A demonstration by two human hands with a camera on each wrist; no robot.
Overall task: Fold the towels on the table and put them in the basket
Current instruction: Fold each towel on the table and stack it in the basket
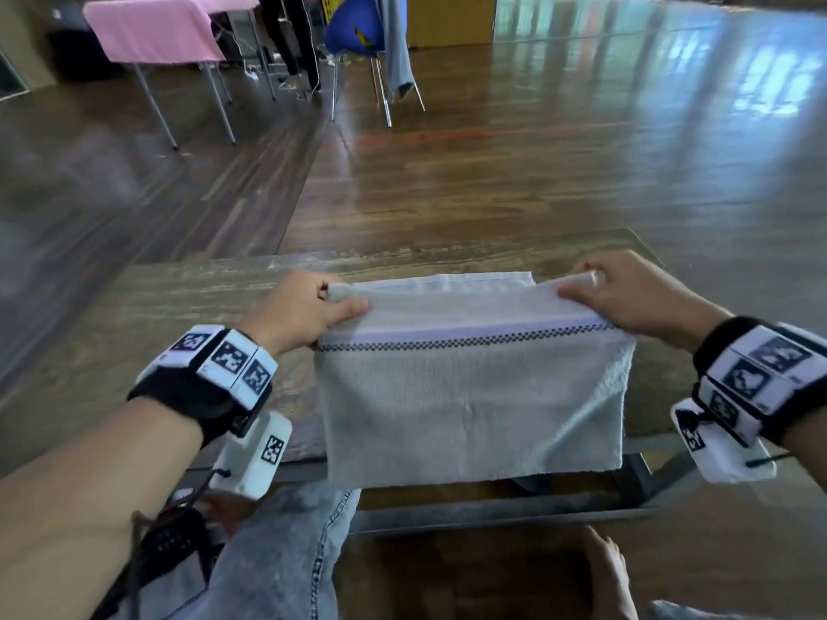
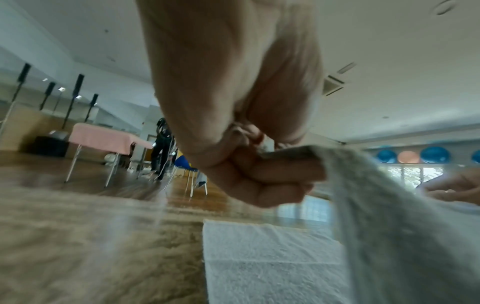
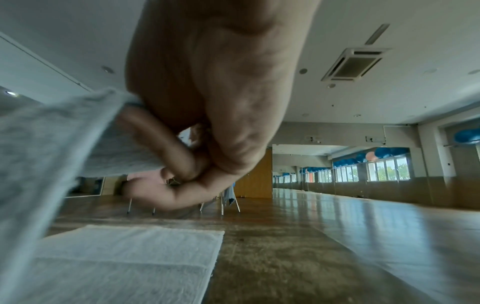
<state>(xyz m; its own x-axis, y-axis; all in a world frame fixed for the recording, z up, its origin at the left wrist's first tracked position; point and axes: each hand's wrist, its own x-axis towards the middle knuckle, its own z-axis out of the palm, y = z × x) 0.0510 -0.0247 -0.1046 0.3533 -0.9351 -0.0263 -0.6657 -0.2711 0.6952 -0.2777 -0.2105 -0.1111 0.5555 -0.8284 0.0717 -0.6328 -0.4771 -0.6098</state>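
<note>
The pale grey towel (image 1: 470, 396) lies across the near part of the wooden table (image 1: 179, 315), its long axis running left to right, its near portion hanging over the table's front edge. A dark checkered band crosses it from side to side, parallel to that axis. The part farther from the person lies flat on the tabletop, with its far hem pointing away from the person. A fold of the towel is lifted above this flat part. The left hand (image 1: 300, 311) pinches the left end of the lifted fold between thumb and curled fingers; the left wrist view shows cloth draping down from that grip. The right hand (image 1: 635, 293) pinches the right end likewise, fingers curled under the cloth. Both wrists carry marker-covered camera bands (image 1: 223, 364). Beyond the table are a wooden floor (image 1: 537, 149), a pink-covered table (image 1: 156, 29) and a blue chair (image 1: 358, 24).
</note>
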